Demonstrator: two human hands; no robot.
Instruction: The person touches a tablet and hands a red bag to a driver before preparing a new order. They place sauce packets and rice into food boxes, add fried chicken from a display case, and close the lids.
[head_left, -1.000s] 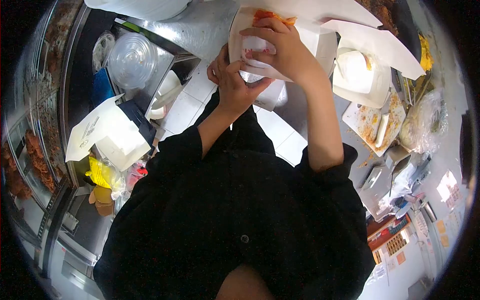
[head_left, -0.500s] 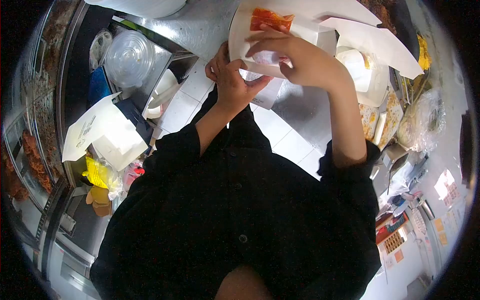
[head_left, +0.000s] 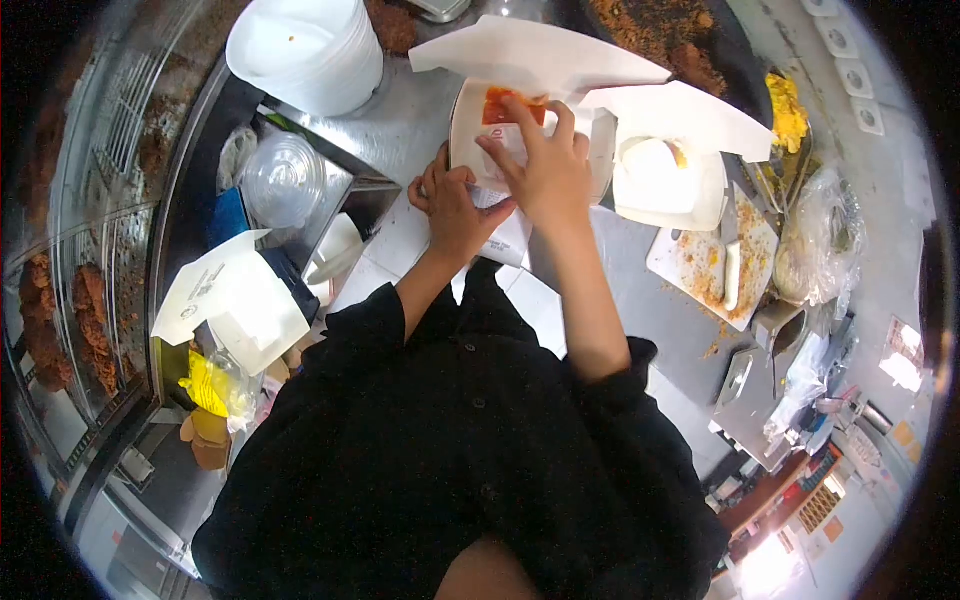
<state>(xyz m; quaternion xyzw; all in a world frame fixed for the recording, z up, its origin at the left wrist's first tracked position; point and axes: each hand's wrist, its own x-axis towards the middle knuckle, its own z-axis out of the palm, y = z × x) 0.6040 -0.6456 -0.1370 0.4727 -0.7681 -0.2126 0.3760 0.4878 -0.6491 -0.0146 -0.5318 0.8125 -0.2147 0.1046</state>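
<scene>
A white paper takeaway box [head_left: 462, 130] stands with its lid flaps folded out at the far side. My left hand [head_left: 455, 205] grips the box's near left side, fingers outside and thumb stretched along the near edge. Inside the box lie a red sauce packet [head_left: 498, 108] and a white packet [head_left: 508, 145] with red print. My right hand [head_left: 550, 165] reaches in from above, fingers apart, the index finger touching the red packet and the thumb over the white one. Right of this box sits a second open paper box [head_left: 625, 205] with pale contents, partly washed out by glare.
White tubs [head_left: 320, 75] are stacked back left, near clear plastic lids [head_left: 285, 180]. Another open paper box [head_left: 245, 310] is at the left. On the right, a crumb-covered cutting board [head_left: 690, 265] carries a white-handled knife [head_left: 733, 275], beside a plastic bag [head_left: 825, 240].
The view has shifted, showing more of the counter. My right hand's fingers have come down onto the packets in the box. My left hand still grips the box.
</scene>
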